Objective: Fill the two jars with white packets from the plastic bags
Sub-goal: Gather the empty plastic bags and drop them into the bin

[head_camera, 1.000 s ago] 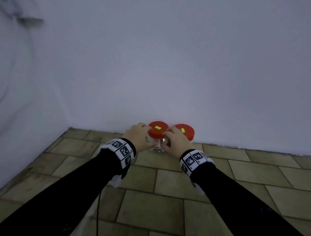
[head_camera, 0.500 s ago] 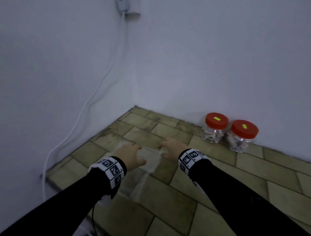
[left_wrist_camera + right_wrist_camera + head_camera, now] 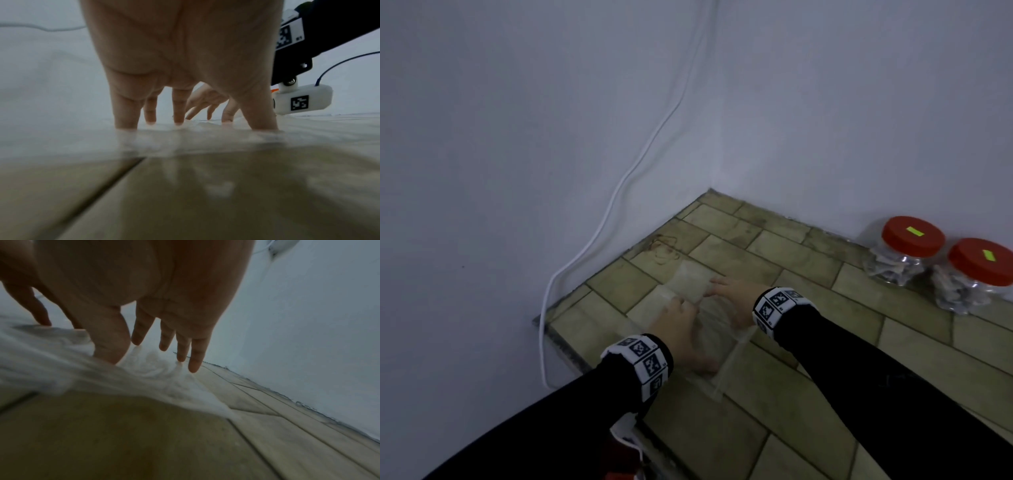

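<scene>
Two clear jars with red lids (image 3: pixel 912 236) (image 3: pixel 983 260) stand closed against the wall at the right, white packets showing inside them. Clear plastic bags (image 3: pixel 690 279) lie flat on the tiled floor near the corner. My left hand (image 3: pixel 678 329) presses straight fingertips (image 3: pixel 179 120) onto a plastic bag (image 3: pixel 205 134). My right hand (image 3: pixel 732 298) rests beside it, thumb and straight fingers (image 3: pixel 193 363) touching the crumpled plastic (image 3: pixel 51 356). Neither hand curls round anything. The jars are well to the right of both hands.
A white cable (image 3: pixel 619 192) runs down the left wall to the floor. Rubber bands (image 3: pixel 664 248) lie on a tile near the corner. The tiled floor ends in a dark edge (image 3: pixel 561 346) at the left. Walls close off the left and the back.
One second ago both hands were on the left jar by the wall. They let go of it and moved left to the plastic bags, where they now rest; the view swung left.
</scene>
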